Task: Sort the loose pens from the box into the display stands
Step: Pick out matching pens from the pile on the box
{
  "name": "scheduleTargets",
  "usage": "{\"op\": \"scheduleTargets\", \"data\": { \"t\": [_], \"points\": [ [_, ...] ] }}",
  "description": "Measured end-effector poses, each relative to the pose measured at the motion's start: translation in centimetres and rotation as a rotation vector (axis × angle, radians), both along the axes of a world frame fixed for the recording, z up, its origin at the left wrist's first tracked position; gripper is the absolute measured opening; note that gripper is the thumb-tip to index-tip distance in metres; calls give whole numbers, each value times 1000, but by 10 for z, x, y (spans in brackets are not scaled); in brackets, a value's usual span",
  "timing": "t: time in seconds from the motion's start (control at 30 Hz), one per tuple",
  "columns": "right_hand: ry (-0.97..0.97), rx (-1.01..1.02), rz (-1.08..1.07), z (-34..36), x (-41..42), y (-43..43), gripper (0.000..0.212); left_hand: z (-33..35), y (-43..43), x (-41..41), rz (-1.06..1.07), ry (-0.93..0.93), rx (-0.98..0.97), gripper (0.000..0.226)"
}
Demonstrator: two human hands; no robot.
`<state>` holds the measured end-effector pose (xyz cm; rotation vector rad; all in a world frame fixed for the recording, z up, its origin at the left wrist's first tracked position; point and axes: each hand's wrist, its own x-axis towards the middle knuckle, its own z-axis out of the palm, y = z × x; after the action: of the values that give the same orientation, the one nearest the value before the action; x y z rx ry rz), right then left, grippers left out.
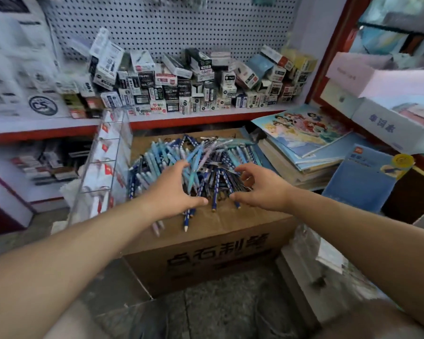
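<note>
A heap of loose blue and light-blue pens (206,157) lies on top of a brown cardboard box (206,255) printed with dark characters. My left hand (174,189) rests over the near left side of the heap, fingers spread and curled around several pens. My right hand (262,187) hovers at the heap's near right side, fingers apart and bent, thumb close to the pens. A clear acrylic display stand (103,162) with tiered slots and red labels stands upright just left of the box. Its slots look bare of pens.
A red-edged shelf (201,118) behind holds several small pen cartons under a pegboard. A stack of books and colouring books (304,148) sits right of the box. White boxes (389,99) fill the right shelf. Stone floor lies below.
</note>
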<state>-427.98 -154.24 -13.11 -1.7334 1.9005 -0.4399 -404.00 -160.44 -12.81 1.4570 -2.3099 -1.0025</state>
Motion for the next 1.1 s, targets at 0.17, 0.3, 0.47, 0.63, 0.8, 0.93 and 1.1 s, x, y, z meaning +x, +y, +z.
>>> {"op": "scheduleTargets", "data": {
  "t": [0.17,0.3,0.47,0.63,0.8,0.93,1.1],
  "points": [
    [214,-41,-28,-24,19,-13,47,-10,-5,6,22,-19,-34,103],
    [346,3,-91,-39,27,-13,31,-16,-5,6,21,-56,-76,97],
    [374,37,-171,-42,34,-15,23,-18,-9,5,36,-47,-64,91],
    [264,117,-279,-32,31,-10,19,-18,-8,5,35,-30,-90,84],
    [164,-53,-388,-5,23,-1,12,-17,-5,3,32,29,-131,70],
    [-18,-301,-402,9,25,7,13,-15,-4,1,30,105,-127,55],
    [-258,-442,-304,10,35,8,12,-14,-3,-6,-9,236,-84,41]
  ]
}}
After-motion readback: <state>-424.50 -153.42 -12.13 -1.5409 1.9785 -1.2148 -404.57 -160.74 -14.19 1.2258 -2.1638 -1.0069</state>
